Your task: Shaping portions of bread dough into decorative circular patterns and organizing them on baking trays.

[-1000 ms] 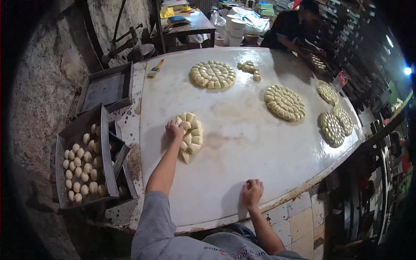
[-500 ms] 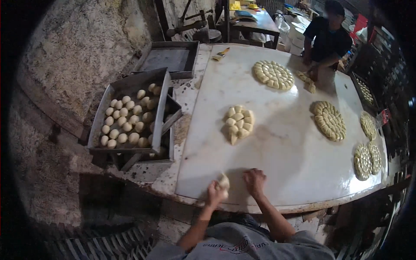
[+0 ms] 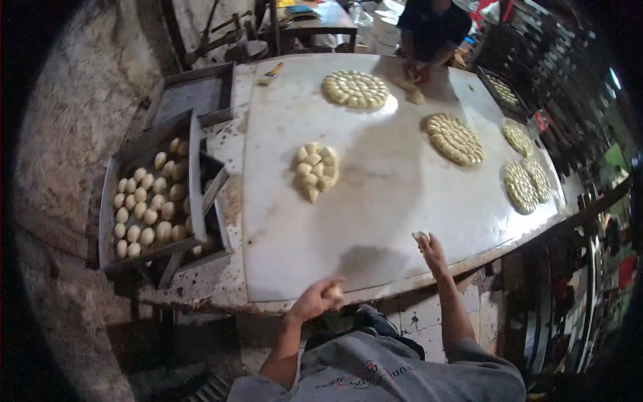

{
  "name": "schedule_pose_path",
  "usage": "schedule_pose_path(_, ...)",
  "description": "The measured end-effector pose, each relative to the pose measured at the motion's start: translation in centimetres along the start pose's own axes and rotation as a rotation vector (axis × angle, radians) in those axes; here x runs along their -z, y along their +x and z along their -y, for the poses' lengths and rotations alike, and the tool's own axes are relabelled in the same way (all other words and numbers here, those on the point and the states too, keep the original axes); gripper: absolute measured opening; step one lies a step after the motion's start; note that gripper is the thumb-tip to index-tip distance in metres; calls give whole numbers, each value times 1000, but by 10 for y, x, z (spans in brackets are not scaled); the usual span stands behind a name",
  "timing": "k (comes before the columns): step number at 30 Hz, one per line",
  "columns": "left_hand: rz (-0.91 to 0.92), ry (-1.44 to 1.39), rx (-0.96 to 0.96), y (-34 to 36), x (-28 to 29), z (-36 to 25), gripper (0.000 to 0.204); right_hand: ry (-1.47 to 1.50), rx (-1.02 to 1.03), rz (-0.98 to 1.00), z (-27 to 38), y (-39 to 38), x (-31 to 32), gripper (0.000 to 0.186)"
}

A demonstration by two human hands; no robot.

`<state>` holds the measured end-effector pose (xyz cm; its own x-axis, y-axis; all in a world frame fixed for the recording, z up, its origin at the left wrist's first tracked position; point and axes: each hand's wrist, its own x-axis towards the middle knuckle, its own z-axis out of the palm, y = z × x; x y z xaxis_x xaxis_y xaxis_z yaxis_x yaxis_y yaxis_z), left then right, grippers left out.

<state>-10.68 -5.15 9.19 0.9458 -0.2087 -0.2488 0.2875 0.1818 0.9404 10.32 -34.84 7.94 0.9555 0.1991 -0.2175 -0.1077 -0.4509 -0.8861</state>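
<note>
My left hand (image 3: pixel 311 302) is closed around a small lump of dough (image 3: pixel 333 293) just over the table's near edge; the fingers cover part of it. Farther right, my right hand (image 3: pixel 432 255) grips a pale piece of dough (image 3: pixel 420 235) above the white marble tabletop (image 3: pixel 375 201). Beyond both hands lies a cluster of shiny dough balls (image 3: pixel 316 169), tapering to a point on its near side. A large spiral round of cut dough (image 3: pixel 455 139) rests to the right, and another round (image 3: pixel 355 89) lies at the far side.
A wooden tray of dough balls (image 3: pixel 146 201) stands tilted at the left, with another tray (image 3: pixel 194 100) behind it. A brush (image 3: pixel 270 74) lies near the far left corner. Smaller dough rounds (image 3: pixel 520 187) sit at the right. Across the table, a person (image 3: pixel 432 33) handles dough.
My view has swung to the right. My right hand has lifted off the tabletop and moved away rightward, now with dough in it. My left hand has stayed by the near edge, holding dough.
</note>
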Motion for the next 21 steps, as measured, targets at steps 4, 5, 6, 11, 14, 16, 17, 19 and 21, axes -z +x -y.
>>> schedule_pose_path(4,-408,1205,-208,34,9,23,64,-725,525,-119,-61,4,22,41)
schedule_pose_path(5,-504,1251,-123,39,19,19,60,-805,444,-163,-60,13,33,46)
schedule_pose_path(6,-610,1299,-39,52,32,6,56,-880,373,-208,-55,29,40,50)
schedule_pose_path(11,-1259,1042,-141,181,90,32,26,-653,413,-438,-20,129,1,29)
schedule_pose_path(14,-1135,869,37,227,16,22,11,-577,410,-303,-15,123,-31,20)
schedule_pose_path(16,-1111,1247,-106,202,-31,40,8,-569,610,-230,-24,87,-38,16)
schedule_pose_path(17,-1123,1283,-158,178,-48,39,9,-602,695,-150,-31,68,-29,15)
schedule_pose_path(19,-1204,1315,-161,129,-52,46,11,-589,705,-42,-49,41,5,14)
schedule_pose_path(21,-1304,1350,-18,101,-19,55,13,-750,640,-24,-76,57,50,22)
